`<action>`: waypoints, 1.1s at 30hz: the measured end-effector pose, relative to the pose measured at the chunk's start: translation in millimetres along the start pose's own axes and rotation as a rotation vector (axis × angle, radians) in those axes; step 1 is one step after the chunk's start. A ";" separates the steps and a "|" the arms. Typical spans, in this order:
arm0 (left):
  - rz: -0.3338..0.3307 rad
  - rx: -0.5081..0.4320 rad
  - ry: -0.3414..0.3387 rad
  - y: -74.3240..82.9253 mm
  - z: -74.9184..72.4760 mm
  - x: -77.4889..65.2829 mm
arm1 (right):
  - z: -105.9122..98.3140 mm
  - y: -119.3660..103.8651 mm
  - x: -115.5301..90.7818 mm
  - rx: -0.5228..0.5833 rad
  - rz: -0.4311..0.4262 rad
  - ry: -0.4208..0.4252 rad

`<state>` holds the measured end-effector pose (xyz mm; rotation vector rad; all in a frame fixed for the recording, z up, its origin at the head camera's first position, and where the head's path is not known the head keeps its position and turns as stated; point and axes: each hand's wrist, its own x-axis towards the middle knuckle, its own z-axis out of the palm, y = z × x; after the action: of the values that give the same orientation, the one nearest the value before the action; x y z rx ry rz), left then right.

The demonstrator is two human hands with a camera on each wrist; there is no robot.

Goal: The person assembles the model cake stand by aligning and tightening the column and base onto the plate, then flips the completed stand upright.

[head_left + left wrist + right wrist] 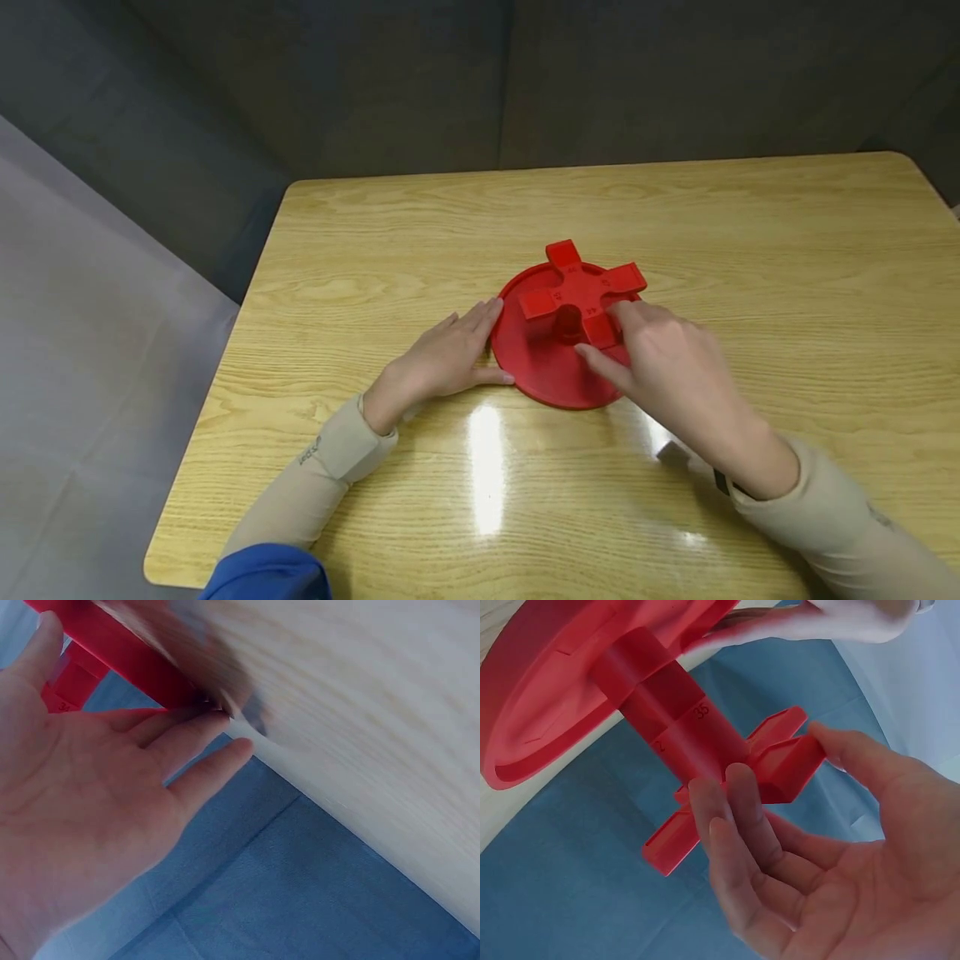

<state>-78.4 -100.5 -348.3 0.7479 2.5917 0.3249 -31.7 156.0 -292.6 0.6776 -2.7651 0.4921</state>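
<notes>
A red round base [536, 367] with a raised rim lies flat on the wooden table. From its middle rises a thick red post [697, 731] in stacked sections, marked "35" and "2" in the right wrist view. A red cross-shaped piece [579, 287] with broad, numbered arms sits on top of the post. My left hand [453, 354] rests against the base's left rim, its fingers straight and its thumb spread along the near edge. With my right hand [675, 371] I grip the cross's near-right arm, thumb at its end and fingers curled about it.
The light wood table [360, 242] extends on all sides of the red base. A dark cloth screen [390, 92] stands along its far edge. Grey cloth [90, 333] hangs on the left.
</notes>
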 end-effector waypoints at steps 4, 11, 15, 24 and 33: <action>0.001 0.000 0.001 -0.1 0.2 0.1 | -2.6 0.3 -0.2 0.027 0.019 -0.006; -0.003 -0.002 0.001 -0.3 0.4 -0.3 | -16.9 19.8 9.9 0.081 0.005 0.115; -0.005 -0.001 -0.001 -0.4 0.6 0.0 | -19.3 40.0 20.8 0.088 -0.010 0.043; 0.002 0.009 0.007 -0.5 1.1 0.4 | -14.4 57.3 23.0 0.082 0.004 -0.098; -0.007 0.008 0.007 -1.8 1.8 0.6 | -9.5 58.9 29.1 0.093 -0.025 -0.036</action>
<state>-78.8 -101.5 -350.7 0.7413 2.6035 0.3157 -83.7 197.1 -290.2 0.7485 -2.7775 0.6128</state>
